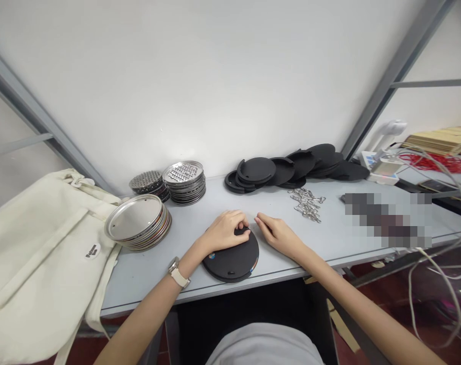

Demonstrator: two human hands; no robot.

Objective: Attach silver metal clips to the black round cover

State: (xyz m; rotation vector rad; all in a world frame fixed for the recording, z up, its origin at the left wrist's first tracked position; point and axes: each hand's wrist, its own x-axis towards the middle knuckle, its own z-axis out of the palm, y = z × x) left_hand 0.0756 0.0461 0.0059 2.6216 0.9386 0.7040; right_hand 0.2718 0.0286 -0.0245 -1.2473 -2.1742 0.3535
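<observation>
A round black disc [234,261] lies near the front edge of the table, with a strip of coloured print showing at its right rim and a small hole near its front. My left hand [227,230] rests over its back part, fingers curled at the far rim. A tiny shiny bit shows by the fingertips, too small to name. Just right of the disc, my right hand [278,235] is closed in a pinch, apart from the disc; whatever it holds is hidden. Small metal clips [307,204] lie in a loose heap behind my right hand.
Black discs [256,170] lie overlapping along the wall. Stacked metal plates [135,218] and perforated metal discs [183,175] stand at left, beside a cream cloth bag [51,263]. A blurred-out object [386,220], white cables [453,299] and red cords [439,163] are at right.
</observation>
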